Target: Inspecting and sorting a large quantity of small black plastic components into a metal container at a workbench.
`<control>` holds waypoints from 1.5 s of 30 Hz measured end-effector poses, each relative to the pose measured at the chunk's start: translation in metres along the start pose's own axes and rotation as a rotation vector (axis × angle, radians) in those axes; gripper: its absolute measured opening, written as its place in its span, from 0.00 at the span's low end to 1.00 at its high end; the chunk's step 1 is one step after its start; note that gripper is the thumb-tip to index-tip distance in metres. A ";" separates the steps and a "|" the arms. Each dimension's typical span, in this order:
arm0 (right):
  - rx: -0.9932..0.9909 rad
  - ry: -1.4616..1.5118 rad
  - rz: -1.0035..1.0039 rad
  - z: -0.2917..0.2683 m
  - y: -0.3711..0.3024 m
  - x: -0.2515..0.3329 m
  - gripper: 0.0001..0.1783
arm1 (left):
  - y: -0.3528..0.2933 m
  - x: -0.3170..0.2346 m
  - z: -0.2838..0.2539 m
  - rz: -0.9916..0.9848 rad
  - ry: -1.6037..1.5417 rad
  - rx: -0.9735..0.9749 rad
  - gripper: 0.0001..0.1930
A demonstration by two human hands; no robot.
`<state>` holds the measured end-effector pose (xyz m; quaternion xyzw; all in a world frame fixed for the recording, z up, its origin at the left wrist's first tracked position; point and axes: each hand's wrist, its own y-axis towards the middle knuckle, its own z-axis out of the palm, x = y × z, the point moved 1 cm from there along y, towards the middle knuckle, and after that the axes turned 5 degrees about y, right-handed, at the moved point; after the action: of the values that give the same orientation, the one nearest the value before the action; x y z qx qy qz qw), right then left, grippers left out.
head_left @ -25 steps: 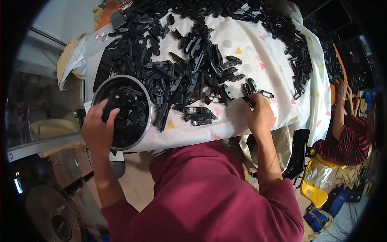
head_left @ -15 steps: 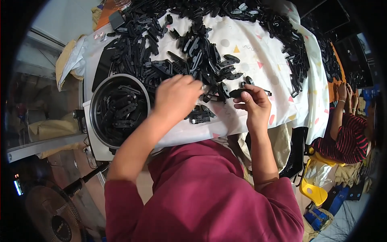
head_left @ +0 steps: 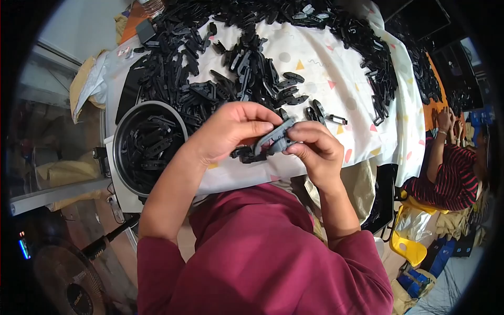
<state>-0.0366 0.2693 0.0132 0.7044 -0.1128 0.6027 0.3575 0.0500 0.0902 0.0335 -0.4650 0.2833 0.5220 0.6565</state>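
Observation:
In front of my body, both hands meet at a long black plastic part (head_left: 273,137) held tilted above the cloth. My left hand (head_left: 223,131) pinches its left side between thumb and fingers. From the other side, my right hand (head_left: 317,149) closes thumb and fingertips on it. A greyer rounded piece shows at its underside; whether it is separate, I cannot tell. Just below lie a few small black pieces (head_left: 247,155), partly covered by my left hand. Two oval black pieces (head_left: 315,111) rest beyond my right hand.
To the left stands a round metal bowl (head_left: 118,149) holding many black parts. Heaps of black parts (head_left: 176,73) cover the far side of the patterned tablecloth (head_left: 310,47). A fan (head_left: 71,275) is at lower left. At right, another person in a striped shirt (head_left: 443,168) sits nearby.
My left hand has moved right from the heap to meet my right hand, which has shifted slightly left and down. Both now grip the black plastic part together.

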 end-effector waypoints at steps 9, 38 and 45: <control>-0.104 -0.390 -0.244 0.022 -0.008 0.018 0.13 | -0.010 0.014 0.010 0.407 0.664 -0.261 0.17; 0.099 -0.985 0.371 0.014 0.101 -0.070 0.20 | -0.015 0.034 -0.021 0.481 0.982 -0.790 0.07; -0.149 -0.448 0.398 -0.020 0.093 -0.072 0.11 | -0.001 0.042 -0.012 0.316 1.335 -0.637 0.14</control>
<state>-0.1244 0.1957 -0.0194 0.7556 -0.3687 0.4807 0.2492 0.0648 0.0973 -0.0066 -0.8035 0.5195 0.2740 0.0967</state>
